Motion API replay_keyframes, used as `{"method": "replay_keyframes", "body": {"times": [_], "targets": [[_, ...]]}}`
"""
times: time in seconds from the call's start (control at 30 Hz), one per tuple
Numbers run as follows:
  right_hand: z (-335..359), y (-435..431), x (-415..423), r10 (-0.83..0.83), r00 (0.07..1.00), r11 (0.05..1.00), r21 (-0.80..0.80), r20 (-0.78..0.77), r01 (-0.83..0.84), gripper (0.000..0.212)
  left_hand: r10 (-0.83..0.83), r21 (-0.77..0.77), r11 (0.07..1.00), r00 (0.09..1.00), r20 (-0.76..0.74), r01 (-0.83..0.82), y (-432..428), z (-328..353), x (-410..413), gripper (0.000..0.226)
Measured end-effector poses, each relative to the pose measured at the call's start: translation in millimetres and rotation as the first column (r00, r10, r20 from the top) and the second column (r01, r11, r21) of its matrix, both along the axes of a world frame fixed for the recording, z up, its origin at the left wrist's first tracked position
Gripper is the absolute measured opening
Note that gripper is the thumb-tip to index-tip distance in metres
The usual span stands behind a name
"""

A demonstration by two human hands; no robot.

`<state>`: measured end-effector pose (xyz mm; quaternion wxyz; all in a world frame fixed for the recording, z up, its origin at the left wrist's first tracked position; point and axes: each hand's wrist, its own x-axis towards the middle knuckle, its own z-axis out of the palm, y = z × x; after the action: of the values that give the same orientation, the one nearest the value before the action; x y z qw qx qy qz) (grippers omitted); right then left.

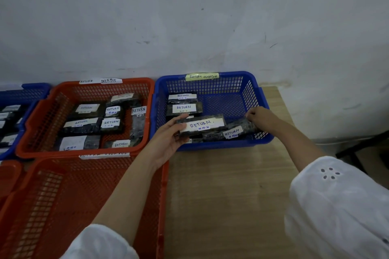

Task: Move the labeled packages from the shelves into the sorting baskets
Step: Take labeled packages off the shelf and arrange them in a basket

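Packages (183, 108) in dark wrap, each with a white RETURN label, lie in baskets on a wooden table (227, 195) set against a scuffed white wall (189, 17). No shelves are in view. The near orange basket (63, 195) sits closest to the person. Behind it, the far orange basket (139, 80) holds several packages laid flat. The blue basket (221, 144) stands at the right and is the receiving basket at this moment. Part of a second blue basket (31, 88) shows at the left edge.

Long package (202, 125): held over the front-left part of the blue basket, label up, not yet set down. The left hand (168, 134) grips its left end, thumb on top and fingers curled beneath.

Slanted package (231, 132): low in the front-right part of the same basket. Whether it rests fully on the floor cannot be told. The right hand (263, 118) pinches its right end, fingers curled over the wrap.

Assessment: placement is in progress. Recommended:
- Square the slanted package against the right wall first.
- Lower the long package flat alongside it, label up and uncovered, clear of the two at the back-left.
- Check that its label agrees with the yellow RETURN OVERDUE tag (202, 76) on the far rim before release.
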<state>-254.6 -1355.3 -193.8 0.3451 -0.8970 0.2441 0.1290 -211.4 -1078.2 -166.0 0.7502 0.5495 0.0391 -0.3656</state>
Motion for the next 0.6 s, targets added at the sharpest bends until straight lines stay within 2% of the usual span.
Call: {"method": "replay_keyframes", "body": {"times": [0.1,0.17,0.23,0.33,0.5,0.6], "targets": [[-7,6,2,0.085,0.991,0.990,-0.100,-0.103,-0.095,0.032,-0.001,0.000,1.000,1.000,-0.002,0.001,-1,1,0,0.031],[-11,9,1,0.099,0.989,0.975,-0.188,-0.105,-0.118,0.037,0.004,-0.004,1.000,1.000,-0.004,-0.004,-1,0,1,0.031],[-12,11,-5,0.188,0.977,0.930,-0.301,-0.103,-0.211,0.037,0.004,-0.005,1.000,1.000,-0.006,-0.004,-2,-1,2,0.032],[-11,13,-7,0.195,0.977,0.914,-0.345,-0.090,-0.214,0.038,-0.007,-0.005,1.000,1.000,-0.005,0.007,-4,-2,2,0.033],[-14,10,-11,0.261,0.965,0.902,-0.347,-0.037,-0.257,0.036,-0.018,-0.010,1.000,1.000,-0.014,0.018,-7,-2,2,0.032],[-12,6,-11,0.219,0.975,0.959,-0.193,0.041,-0.208,0.029,-0.025,-0.005,1.000,1.000,-0.009,0.025,-8,-1,2,0.031]]}}
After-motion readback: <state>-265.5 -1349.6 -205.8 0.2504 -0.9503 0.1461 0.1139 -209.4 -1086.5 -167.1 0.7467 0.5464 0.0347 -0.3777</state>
